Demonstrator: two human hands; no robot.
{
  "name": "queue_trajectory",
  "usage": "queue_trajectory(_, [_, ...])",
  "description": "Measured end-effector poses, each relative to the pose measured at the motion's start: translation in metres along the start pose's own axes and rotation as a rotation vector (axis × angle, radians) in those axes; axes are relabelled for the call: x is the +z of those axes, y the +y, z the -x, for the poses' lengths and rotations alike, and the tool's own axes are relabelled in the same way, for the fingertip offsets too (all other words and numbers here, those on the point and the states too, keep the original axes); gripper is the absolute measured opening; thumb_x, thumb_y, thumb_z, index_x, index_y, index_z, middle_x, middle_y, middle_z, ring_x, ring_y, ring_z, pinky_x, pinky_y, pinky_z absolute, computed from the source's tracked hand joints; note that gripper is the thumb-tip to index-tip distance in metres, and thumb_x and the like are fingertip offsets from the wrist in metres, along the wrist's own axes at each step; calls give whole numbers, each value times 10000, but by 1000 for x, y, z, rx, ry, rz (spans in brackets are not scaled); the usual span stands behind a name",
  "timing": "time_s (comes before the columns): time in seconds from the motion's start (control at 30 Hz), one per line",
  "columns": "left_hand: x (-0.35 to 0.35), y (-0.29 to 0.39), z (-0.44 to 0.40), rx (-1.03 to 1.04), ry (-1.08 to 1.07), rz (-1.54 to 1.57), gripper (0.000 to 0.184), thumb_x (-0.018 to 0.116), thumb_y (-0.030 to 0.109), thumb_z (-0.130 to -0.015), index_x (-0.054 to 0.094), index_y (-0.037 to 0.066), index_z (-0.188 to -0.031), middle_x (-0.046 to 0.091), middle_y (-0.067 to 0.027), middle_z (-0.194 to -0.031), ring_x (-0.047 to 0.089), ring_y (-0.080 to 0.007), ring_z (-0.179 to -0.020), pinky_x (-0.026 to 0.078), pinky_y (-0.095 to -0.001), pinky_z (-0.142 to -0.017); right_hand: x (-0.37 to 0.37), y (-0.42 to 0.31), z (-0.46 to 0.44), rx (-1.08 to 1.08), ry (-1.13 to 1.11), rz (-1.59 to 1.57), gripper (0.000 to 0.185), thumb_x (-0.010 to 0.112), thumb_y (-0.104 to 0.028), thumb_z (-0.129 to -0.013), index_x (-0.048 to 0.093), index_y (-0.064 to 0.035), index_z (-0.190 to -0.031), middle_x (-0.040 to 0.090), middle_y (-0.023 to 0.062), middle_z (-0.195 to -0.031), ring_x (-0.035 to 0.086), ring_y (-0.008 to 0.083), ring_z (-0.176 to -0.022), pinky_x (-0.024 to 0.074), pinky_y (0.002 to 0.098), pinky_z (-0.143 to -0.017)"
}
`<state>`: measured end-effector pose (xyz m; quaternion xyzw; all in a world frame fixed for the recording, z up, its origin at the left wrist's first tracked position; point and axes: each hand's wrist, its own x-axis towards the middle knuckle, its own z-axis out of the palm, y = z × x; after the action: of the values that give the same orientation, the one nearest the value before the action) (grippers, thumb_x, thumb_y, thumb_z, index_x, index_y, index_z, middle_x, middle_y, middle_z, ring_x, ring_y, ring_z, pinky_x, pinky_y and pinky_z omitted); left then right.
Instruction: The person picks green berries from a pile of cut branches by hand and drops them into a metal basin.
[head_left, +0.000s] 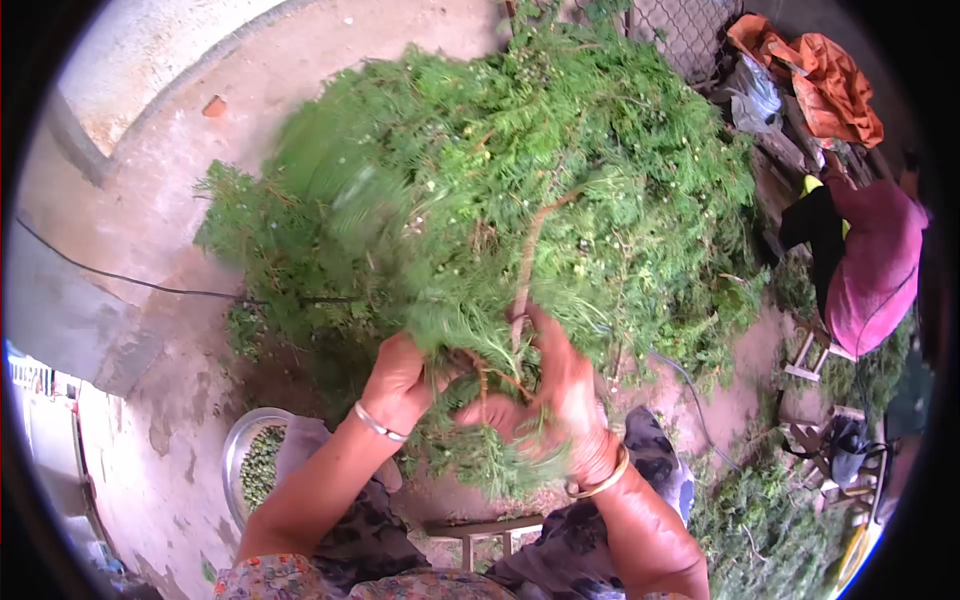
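Note:
In front of me a big heap of green, feathery-leaved branches (640,240) covers the ground. My left hand (400,378), with a silver bangle at the wrist, is closed around a leafy sprig, its foliage smeared by motion. My right hand (560,390), wearing a gold-coloured bangle, grips a leafy branch with a brown stem (528,260) rising from between its fingers. Some fingertips are blurred or hidden by leaves. Below and left of my left hand stands a metal bowl (232,465) holding small round green fruits (262,468).
Another person (875,260) in a pink top is bent over at the right. Near them are an orange sheet (830,85) and low stools (808,357). More cut greenery (765,530) lies at lower right. Black cables (150,284) cross the ground. A wooden stool (485,528) is between my legs.

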<state>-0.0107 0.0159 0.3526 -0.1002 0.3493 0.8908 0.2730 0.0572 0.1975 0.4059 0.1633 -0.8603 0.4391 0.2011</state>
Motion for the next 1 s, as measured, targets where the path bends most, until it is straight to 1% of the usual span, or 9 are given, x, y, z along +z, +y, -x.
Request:
queue_trajectory(0.1, [2,-4,-3,1,140,44,244,556,46,-872,520,1,-1110,619,-126,-938,643,-239,-777,554,-342,-634,-12,0,-14,559,206,-850,735,719,-410,-778,447,106,-1224,634,160,-1010,608,227,-942,487,349,-836])
queue_trajectory(0.2, [-131,-7,-63,-37,86,11,208,502,-47,-849,505,-27,-1056,596,-151,-961,617,-241,-834,551,-349,-604,-14,16,-12,807,357,-1004,537,581,-368,-898,503,113,-1126,637,212,-988,623,278,-905,485,388,-810])
queue_trajectory(0.27, [-116,22,-64,-10,167,323,193,469,-77,-854,492,-37,-1041,572,-160,-997,601,-254,-852,575,-411,-690,-21,13,-12,882,310,-872,422,554,-292,-920,540,99,-1079,643,214,-956,628,275,-895,486,380,-786])
queue_trajectory(0.3, [-97,37,-57,-49,205,442,181,457,-19,-884,464,-75,-1056,521,-246,-1063,559,-396,-965,548,-471,-845,-23,15,-10,818,291,-838,381,549,-273,-924,558,78,-1073,649,201,-942,629,269,-884,486,376,-780])
queue_trajectory(0.37, [-72,45,-55,81,442,318,145,450,-6,-908,485,-58,-1039,548,-212,-1026,555,-364,-987,543,-500,-812,-27,21,-5,546,250,-912,251,601,-221,-896,661,18,-944,683,120,-852,632,149,-784,502,296,-693])
queue_trajectory(0.6, [-33,46,-27,212,251,-27,133,521,-28,-885,528,-15,-1017,584,-202,-990,598,-335,-881,535,-497,-788,-56,-49,11,75,-327,-1727,168,574,-39,-872,632,109,-817,656,198,-792,634,214,-619,496,314,-603])
queue_trajectory(0.63, [-33,45,-27,211,165,-66,139,521,-33,-880,562,-5,-1010,599,-192,-967,605,-319,-881,533,-482,-776,-46,-44,13,-82,-450,-1776,272,501,-197,-920,659,12,-846,624,179,-692,504,254,-506,460,422,-600])
queue_trajectory(0.87, [-19,20,-23,222,8,-272,151,562,-31,-852,599,-13,-997,625,-153,-887,619,-275,-848,519,-455,-797,-45,-92,6,37,-340,-1817,262,476,-102,-933,687,54,-922,569,73,-613,463,151,-474,362,279,-463])
queue_trajectory(1.0, [-17,10,-18,155,-26,-253,143,574,-24,-848,599,-19,-989,628,-149,-874,623,-269,-841,522,-465,-794,-16,-83,14,-245,-244,-1877,312,437,-154,-957,673,49,-981,573,84,-689,457,166,-508,352,294,-461])
